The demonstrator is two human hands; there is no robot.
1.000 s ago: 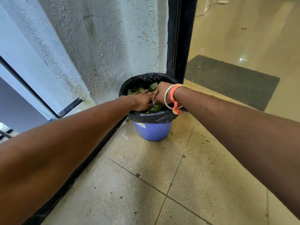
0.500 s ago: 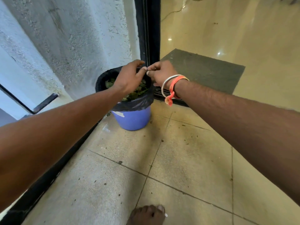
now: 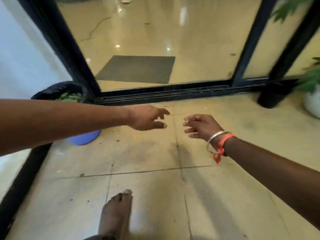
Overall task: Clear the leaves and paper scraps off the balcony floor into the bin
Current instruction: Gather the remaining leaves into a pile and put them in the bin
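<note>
Since both hands hover empty over the floor (image 3: pixel 149 153), this looks like a hunt for remaining scraps. L hand (image 3: pixel 147 118) is at centre, fingers loose & spread, gripping nothing. R hand (image 3: pixel 202 126), just beside it at 3 o'clock, has half-curled fingers and is also empty, prob. poised to pinch small bits. Bin (image 3: pixel 43 93) sits at 9 o'clock against the door frame (image 3: pixel 83 66), leaves (image 3: pixel 69 97) piled inside, its base partly behind the L arm. Only specks (image 3: pixel 81 175) show near 7 o'clock; can't tell leaf from dirt.
</note>
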